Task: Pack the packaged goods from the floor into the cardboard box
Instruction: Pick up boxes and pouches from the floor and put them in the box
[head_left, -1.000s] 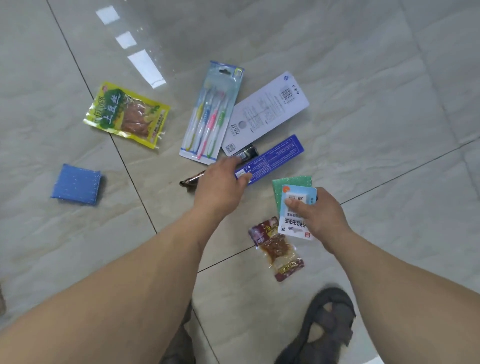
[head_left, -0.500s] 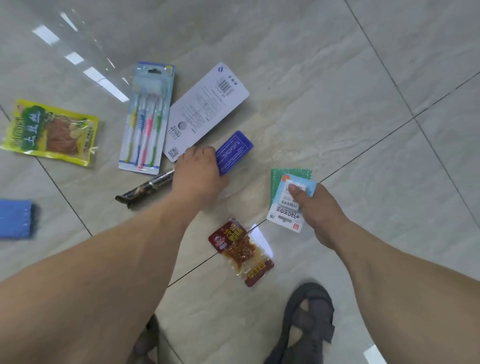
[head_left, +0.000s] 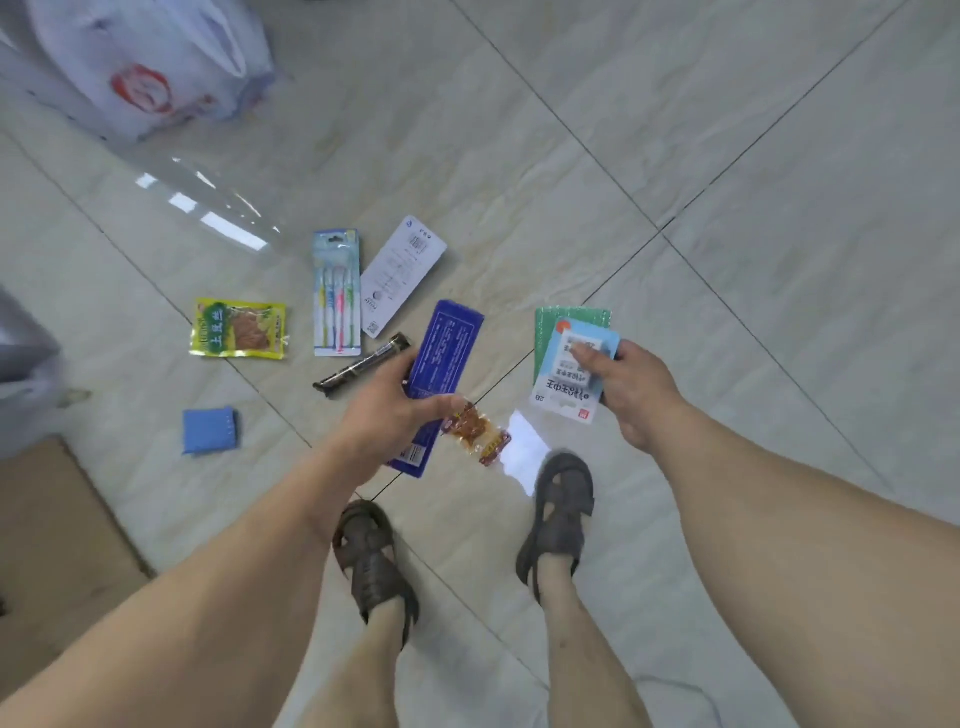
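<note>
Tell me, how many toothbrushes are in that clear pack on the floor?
4, side by side in the clear blister pack lying flat on the tiles: yellow, blue, pink, green handles, left to right. None seem hidden.

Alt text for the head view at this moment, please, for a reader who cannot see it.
Seen from above, the left hand holds a long blue box and the right hand pinches a light blue packet over a green one. Toothbrush pack, snack pouches and a cardboard box lie on the tiled floor.

Left hand (head_left: 387, 415) gripping, fingers curled. Right hand (head_left: 631, 387) pinching, thumb on top. Both forearms extended.
</note>
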